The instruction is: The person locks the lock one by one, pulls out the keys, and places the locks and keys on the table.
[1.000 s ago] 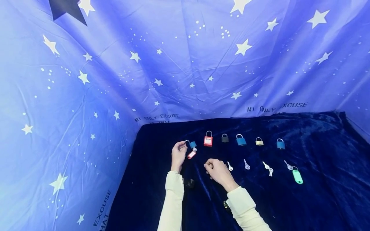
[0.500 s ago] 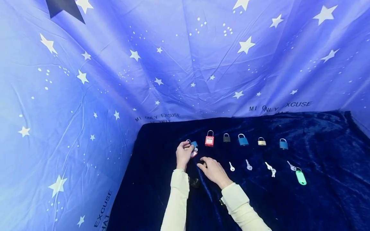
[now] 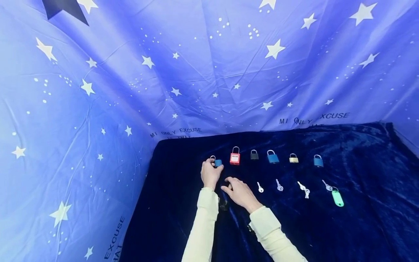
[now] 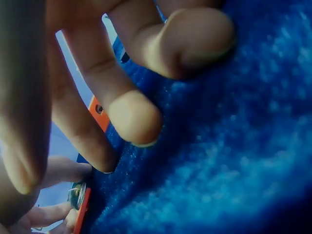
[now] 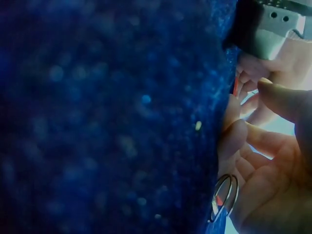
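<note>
My left hand point(image 3: 210, 175) holds a small blue padlock point(image 3: 218, 163) at the left end of the padlock row, fingers by its shackle and thumb near its lower edge. In the left wrist view a red tag point(image 4: 83, 210) and a metal ring point(image 4: 76, 196) show beside the left fingers; from the head the hand hides them. Close on the right, my right hand point(image 3: 241, 193) hovers with fingers loosely bent and nothing visible in them. Its fingers point(image 4: 136, 119) loom large in the left wrist view. A red padlock point(image 3: 234, 158) lies just beyond the hands.
Further right are a black padlock point(image 3: 254, 155), a blue padlock point(image 3: 273, 157), a brass padlock point(image 3: 294, 158) and another blue padlock point(image 3: 318, 161). Several silver keys point(image 3: 279, 185) lie nearer, one with a green tag point(image 3: 338, 198). Dark blue velvet point(image 3: 294, 233) covers the surface; starry curtains point(image 3: 196, 72) surround it.
My left hand has moved right over the blue padlock, its thumb now at the lock's lower side, covering the red tag and key. My right hand has drifted left and its fingers have loosened.
</note>
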Demonstrator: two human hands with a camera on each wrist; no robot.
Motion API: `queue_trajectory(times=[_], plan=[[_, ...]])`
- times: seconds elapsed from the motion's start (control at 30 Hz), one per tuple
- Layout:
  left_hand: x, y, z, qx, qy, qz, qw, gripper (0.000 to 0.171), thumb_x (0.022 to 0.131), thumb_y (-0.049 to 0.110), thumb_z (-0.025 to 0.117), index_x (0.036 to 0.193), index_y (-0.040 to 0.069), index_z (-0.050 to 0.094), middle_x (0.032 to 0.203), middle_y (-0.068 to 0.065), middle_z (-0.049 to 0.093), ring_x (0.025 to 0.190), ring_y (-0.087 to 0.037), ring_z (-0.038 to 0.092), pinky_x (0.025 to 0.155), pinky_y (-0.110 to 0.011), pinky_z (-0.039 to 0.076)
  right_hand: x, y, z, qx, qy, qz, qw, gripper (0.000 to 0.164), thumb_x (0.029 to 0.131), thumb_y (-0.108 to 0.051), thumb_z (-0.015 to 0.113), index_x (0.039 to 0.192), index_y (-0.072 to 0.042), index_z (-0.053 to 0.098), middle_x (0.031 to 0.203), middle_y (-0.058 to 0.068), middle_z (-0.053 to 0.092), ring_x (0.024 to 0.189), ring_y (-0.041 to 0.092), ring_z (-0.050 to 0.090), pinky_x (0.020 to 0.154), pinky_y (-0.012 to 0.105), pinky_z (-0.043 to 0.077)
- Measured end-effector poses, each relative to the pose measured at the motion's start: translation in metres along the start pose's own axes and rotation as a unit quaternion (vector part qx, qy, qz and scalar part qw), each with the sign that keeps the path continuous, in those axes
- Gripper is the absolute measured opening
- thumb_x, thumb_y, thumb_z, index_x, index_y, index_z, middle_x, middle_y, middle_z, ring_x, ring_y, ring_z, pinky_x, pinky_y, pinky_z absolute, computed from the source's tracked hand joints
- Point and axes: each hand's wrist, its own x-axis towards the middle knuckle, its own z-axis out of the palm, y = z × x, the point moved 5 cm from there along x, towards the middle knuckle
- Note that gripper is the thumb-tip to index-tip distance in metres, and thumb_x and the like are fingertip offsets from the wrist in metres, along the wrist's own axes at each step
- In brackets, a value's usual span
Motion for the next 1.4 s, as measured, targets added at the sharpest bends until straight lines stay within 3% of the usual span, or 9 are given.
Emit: queue_trajectory(times=[0.27,0.53,0.63,0.77,0.87,1.03,1.13,1.27,1.4], plan=[[-0.002,-0.004,-0.006,-0.033,-0.001,0.025,0.9991,0.039,0.071,0.012,0.081,0.109,0.014,0.073,0.090,0.000,0.072,0.086,-0.023,0.068,0.083,-0.044,0.053,0.001,-0.004,-0.002,-0.001,0.003,-0.015,1.000,0.031,0.096,-0.024,0.066,0.118,-0.003,0.064,0.078,-0.004,0.058,0.070,0.011,0.055,0.070,0.037,0.050],[-0.013,-0.008,-0.008,-0.113,-0.041,0.060,0.9910,0.037,0.075,0.005,0.084,0.109,0.011,0.073,0.090,-0.002,0.074,0.075,-0.007,0.065,0.075,-0.028,0.053,0.003,0.003,-0.007,0.108,0.007,0.039,0.993,0.023,0.099,-0.020,0.060,0.112,-0.002,0.064,0.077,0.002,0.065,0.060,0.011,0.062,0.063,0.031,0.051],[-0.020,-0.010,-0.010,-0.180,-0.062,0.047,0.9805,0.037,0.075,0.000,0.083,0.110,0.009,0.074,0.090,-0.006,0.075,0.071,-0.003,0.062,0.067,-0.019,0.051,0.003,0.003,-0.010,0.108,0.027,0.041,0.993,0.020,0.098,-0.021,0.061,0.106,-0.004,0.065,0.083,0.004,0.066,0.069,0.014,0.065,0.067,0.035,0.053],[-0.030,-0.011,-0.014,-0.284,-0.105,0.004,0.9530,0.039,0.076,-0.005,0.081,0.113,0.004,0.071,0.093,-0.013,0.074,0.068,-0.004,0.063,0.060,-0.017,0.052,0.004,0.004,-0.013,0.096,0.055,0.032,0.993,0.020,0.099,-0.027,0.060,0.100,-0.007,0.066,0.088,0.004,0.067,0.078,0.016,0.065,0.073,0.037,0.053],[-0.037,-0.008,-0.020,-0.313,-0.120,-0.003,0.9422,0.041,0.076,-0.004,0.081,0.115,0.002,0.070,0.096,-0.017,0.073,0.072,-0.008,0.066,0.061,-0.018,0.054,0.005,0.004,-0.013,0.145,0.054,0.026,0.988,0.025,0.102,-0.028,0.056,0.102,-0.006,0.067,0.088,0.006,0.068,0.074,0.015,0.065,0.069,0.033,0.053],[-0.051,0.016,-0.042,-0.285,-0.150,0.029,0.9463,0.038,0.077,-0.004,0.081,0.114,-0.007,0.068,0.099,-0.027,0.072,0.085,-0.031,0.072,0.070,-0.023,0.057,0.006,0.002,-0.014,0.269,0.032,0.023,0.962,0.027,0.104,-0.024,0.053,0.099,0.000,0.066,0.085,0.014,0.069,0.068,0.018,0.063,0.058,0.025,0.051],[-0.060,0.034,-0.058,-0.262,-0.174,0.043,0.9485,0.037,0.080,-0.004,0.078,0.114,-0.010,0.066,0.100,-0.030,0.071,0.089,-0.038,0.072,0.072,-0.024,0.057,0.006,0.002,-0.016,0.307,0.032,0.021,0.951,0.027,0.103,-0.022,0.055,0.093,0.002,0.065,0.082,0.016,0.069,0.067,0.019,0.063,0.057,0.023,0.051],[-0.064,0.042,-0.068,-0.235,-0.200,0.081,0.9476,0.037,0.083,-0.003,0.075,0.117,-0.011,0.064,0.102,-0.029,0.071,0.089,-0.037,0.072,0.074,-0.025,0.058,0.006,0.002,-0.018,0.314,0.043,0.027,0.948,0.024,0.100,-0.022,0.061,0.093,0.000,0.068,0.078,0.014,0.069,0.063,0.015,0.061,0.056,0.022,0.050],[-0.064,0.040,-0.070,-0.205,-0.235,0.129,0.9416,0.039,0.086,-0.005,0.072,0.122,-0.013,0.060,0.106,-0.029,0.070,0.091,-0.040,0.071,0.079,-0.033,0.059,0.006,0.002,-0.017,0.319,0.040,0.021,0.947,0.021,0.098,-0.019,0.063,0.094,0.001,0.068,0.077,0.014,0.069,0.061,0.013,0.060,0.055,0.022,0.050]])
